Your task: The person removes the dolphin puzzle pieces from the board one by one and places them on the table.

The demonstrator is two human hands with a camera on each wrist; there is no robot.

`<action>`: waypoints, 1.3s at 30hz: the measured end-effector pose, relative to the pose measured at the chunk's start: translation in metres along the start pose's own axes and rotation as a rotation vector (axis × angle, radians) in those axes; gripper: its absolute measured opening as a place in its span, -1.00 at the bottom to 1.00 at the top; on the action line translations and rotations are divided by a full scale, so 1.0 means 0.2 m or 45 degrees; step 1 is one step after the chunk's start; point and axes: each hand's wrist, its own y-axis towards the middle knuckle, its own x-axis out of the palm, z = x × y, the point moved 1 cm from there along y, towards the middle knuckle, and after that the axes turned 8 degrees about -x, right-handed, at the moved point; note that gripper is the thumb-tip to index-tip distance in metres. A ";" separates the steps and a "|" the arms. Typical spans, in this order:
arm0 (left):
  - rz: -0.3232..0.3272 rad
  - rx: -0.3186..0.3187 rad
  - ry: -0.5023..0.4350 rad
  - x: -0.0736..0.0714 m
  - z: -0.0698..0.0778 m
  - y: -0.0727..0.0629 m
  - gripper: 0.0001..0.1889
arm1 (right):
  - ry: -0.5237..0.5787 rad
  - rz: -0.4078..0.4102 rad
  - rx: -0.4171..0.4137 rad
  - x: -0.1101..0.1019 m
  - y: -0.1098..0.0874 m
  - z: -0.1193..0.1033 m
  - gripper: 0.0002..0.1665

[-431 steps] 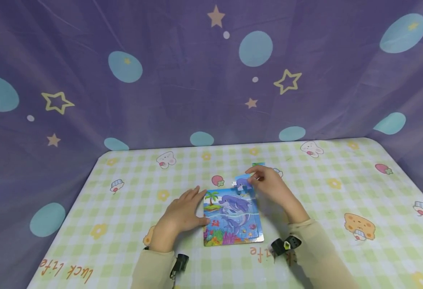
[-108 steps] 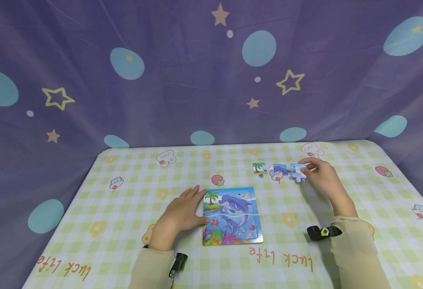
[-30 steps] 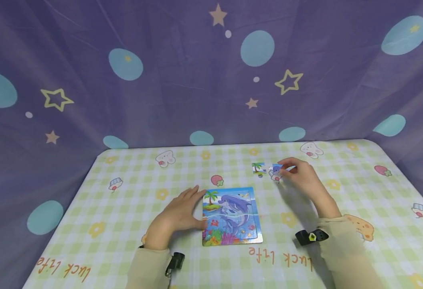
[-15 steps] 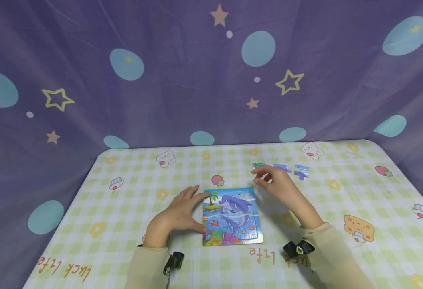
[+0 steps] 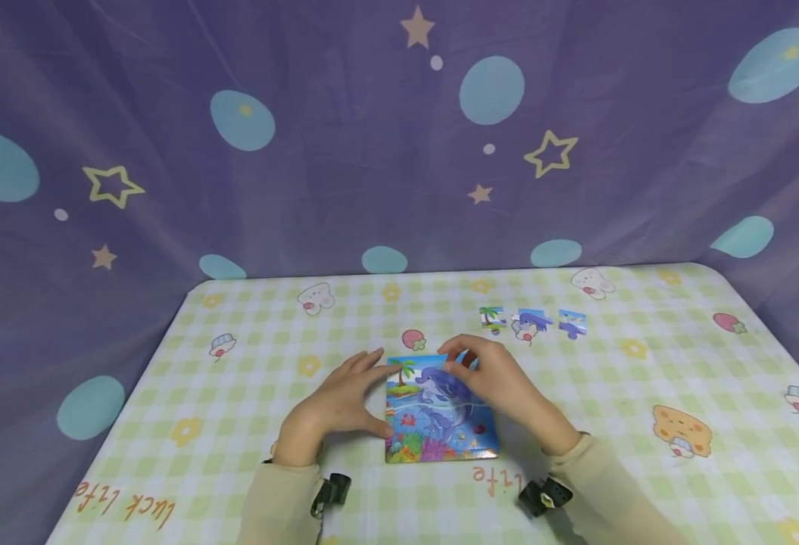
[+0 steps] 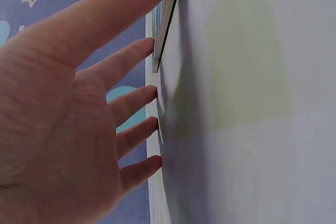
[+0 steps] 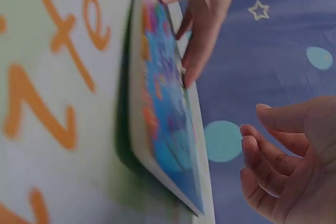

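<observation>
A dolphin jigsaw puzzle (image 5: 433, 424) in a flat board lies at the middle of the table. My left hand (image 5: 341, 405) rests at its left side, thumb and index finger touching the edge, fingers spread and straight. In the left wrist view the other fingertips touch the tablecloth (image 6: 241, 77). Over the puzzle's upper right hovers my right hand (image 5: 497, 378), fingers loosely curved; the right wrist view shows nothing between them. Behind the board lie three loose pieces in a row: a palm-tree piece (image 5: 491, 317), a dolphin-head piece (image 5: 534, 318) and a blue-purple piece (image 5: 572, 324).
The checked tablecloth (image 5: 249, 424) has printed flowers, rabbits and lettering. A purple curtain (image 5: 344, 166) with stars and ovals hangs behind the table. Black wrist straps with cameras sit on both sleeves.
Since the oldest frame, the dolphin-head piece has gone from my right hand to the row, joined by the blue-purple piece. Lately my right hand came back from the row, without a piece, to the puzzle.
</observation>
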 end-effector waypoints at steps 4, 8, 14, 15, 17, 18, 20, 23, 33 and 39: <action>0.000 -0.003 0.011 -0.01 0.00 0.01 0.04 | 0.023 -0.047 -0.011 0.03 0.00 0.00 -0.82; -0.003 -0.002 0.022 -0.02 0.01 0.02 0.02 | 0.024 -0.033 0.002 0.05 0.01 -0.01 -0.82; -0.007 -0.022 0.043 -0.04 0.03 0.02 0.00 | 0.072 -0.067 0.054 0.10 0.03 -0.01 -0.82; -0.012 -0.024 0.044 -0.04 0.03 0.02 0.00 | 0.071 -0.080 0.060 0.11 0.03 -0.01 -0.83; -0.020 -0.029 0.046 -0.04 0.03 0.02 0.00 | 0.054 -0.107 0.079 0.12 0.04 -0.02 -0.83; -0.023 -0.030 0.047 -0.03 0.03 0.02 0.00 | 0.039 -0.121 0.087 0.13 0.04 -0.02 -0.82; -0.027 -0.033 0.050 -0.03 0.03 0.01 0.01 | 0.008 -0.144 0.100 0.14 0.04 -0.03 -0.80; -0.027 -0.029 0.045 -0.03 0.03 0.01 0.01 | -0.023 -0.177 0.105 0.15 0.06 -0.03 -0.77; -0.026 -0.012 0.021 -0.02 0.01 0.00 0.01 | -0.072 -0.298 0.086 0.19 0.08 -0.04 -0.71; -0.030 -0.006 0.025 -0.01 0.01 0.00 0.01 | -0.141 -0.393 0.060 0.22 0.07 -0.06 -0.66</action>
